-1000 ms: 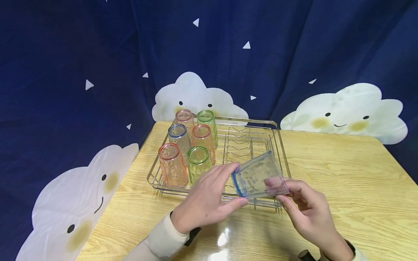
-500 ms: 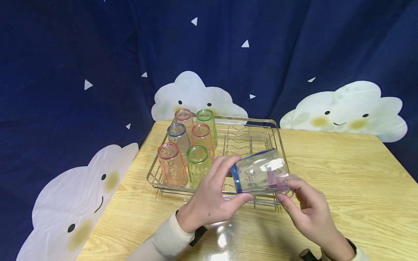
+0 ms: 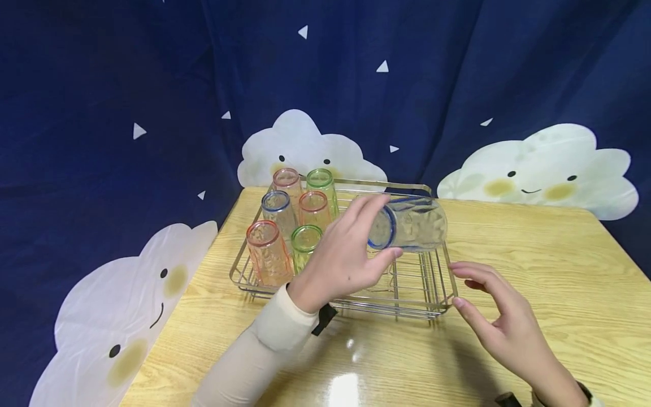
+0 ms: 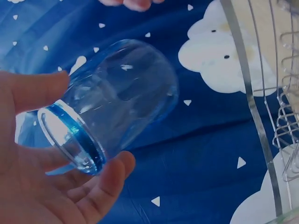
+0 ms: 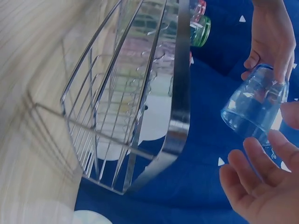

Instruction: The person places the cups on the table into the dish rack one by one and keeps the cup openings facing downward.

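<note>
My left hand (image 3: 343,257) holds a clear glass tumbler (image 3: 422,225) with a blue ring, tipped on its side over the right part of the wire rack (image 3: 407,285). Thumb and fingers clasp the ringed end, as the left wrist view shows, and the tumbler's (image 4: 135,84) other end points away from the palm. My right hand (image 3: 511,322) is apart from the tumbler, with bent fingers spread near the rack's front right corner. In the right wrist view, the right hand (image 5: 261,186) has nothing between its fingers.
In the rack's left half, several tumblers stand ring end up: an orange one (image 3: 269,257), a blue-ringed one (image 3: 280,212), a green one (image 3: 320,186) and others. The rack stands on a wooden table (image 3: 549,254). Behind hangs a dark blue curtain (image 3: 325,73) with clouds.
The right hand has let go of the tumbler and moved right and down. The left hand has raised the tumbler away from it, farther over the rack.
</note>
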A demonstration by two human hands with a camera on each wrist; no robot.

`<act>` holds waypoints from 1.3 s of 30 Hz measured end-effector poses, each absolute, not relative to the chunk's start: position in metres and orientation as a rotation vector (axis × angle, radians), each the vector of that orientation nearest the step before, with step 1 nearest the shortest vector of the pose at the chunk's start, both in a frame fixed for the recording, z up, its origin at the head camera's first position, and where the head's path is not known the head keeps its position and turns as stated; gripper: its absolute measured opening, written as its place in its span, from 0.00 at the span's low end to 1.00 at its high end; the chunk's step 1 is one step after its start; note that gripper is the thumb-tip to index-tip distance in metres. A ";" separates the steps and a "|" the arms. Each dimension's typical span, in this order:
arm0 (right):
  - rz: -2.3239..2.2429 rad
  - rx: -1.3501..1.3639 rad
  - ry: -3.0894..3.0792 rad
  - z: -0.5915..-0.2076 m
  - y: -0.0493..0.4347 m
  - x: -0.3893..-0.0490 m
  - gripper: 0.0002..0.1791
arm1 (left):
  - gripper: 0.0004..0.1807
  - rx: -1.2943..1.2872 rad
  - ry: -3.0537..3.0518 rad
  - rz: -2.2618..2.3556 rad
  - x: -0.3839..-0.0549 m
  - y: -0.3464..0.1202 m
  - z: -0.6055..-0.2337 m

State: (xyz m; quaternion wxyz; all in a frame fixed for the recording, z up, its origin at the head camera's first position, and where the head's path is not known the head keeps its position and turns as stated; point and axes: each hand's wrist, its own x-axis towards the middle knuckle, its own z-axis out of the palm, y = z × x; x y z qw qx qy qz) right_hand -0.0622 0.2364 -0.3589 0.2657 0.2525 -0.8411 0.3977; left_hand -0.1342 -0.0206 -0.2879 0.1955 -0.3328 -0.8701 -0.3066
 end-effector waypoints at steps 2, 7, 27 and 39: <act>1.054 0.677 -2.297 -0.359 0.239 -0.063 0.30 | 0.41 -0.922 -2.485 -0.823 -0.142 -0.018 -0.284; 1.008 0.731 -2.290 -0.364 0.245 -0.066 0.29 | 0.42 -0.875 -2.622 -0.704 -0.163 -0.004 -0.275; 0.949 0.736 -2.374 -0.373 0.253 -0.066 0.25 | 0.39 -0.827 -2.989 -0.226 -0.253 0.061 -0.299; 0.891 0.730 -2.416 -0.374 0.254 -0.064 0.29 | 0.38 -0.738 -3.058 -0.222 -0.279 0.075 -0.328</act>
